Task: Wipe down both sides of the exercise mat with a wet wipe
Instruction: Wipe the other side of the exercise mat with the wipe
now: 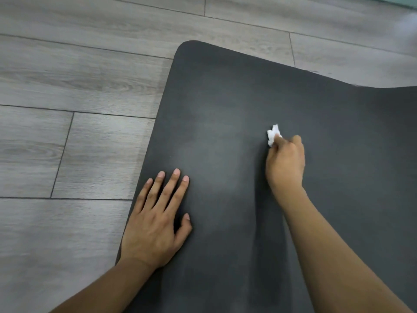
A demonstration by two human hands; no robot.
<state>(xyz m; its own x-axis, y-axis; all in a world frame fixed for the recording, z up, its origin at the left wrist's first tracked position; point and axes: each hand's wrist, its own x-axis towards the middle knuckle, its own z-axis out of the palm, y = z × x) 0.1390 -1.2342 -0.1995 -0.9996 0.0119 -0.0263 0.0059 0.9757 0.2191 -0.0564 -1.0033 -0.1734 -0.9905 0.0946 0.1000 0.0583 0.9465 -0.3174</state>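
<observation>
My right hand (285,161) pinches the wipe (273,134) in curled fingers (283,144) on the mat (225,98), far edge ahead of it; left hand (155,220), nearer me, presses flat, fingers straight.

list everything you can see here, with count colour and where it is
mat: one, dark grey, flat on the floor, filling the right and centre
wipe: one, white, crumpled, against the mat near its middle
floor: grey wood-look planks, left and top
pale blurred thing: one, whitish, top right edge, cannot tell what
left hand: one, flat, fingers spread, resting on the mat's left edge
right hand: one, gripping the wipe on the mat
</observation>
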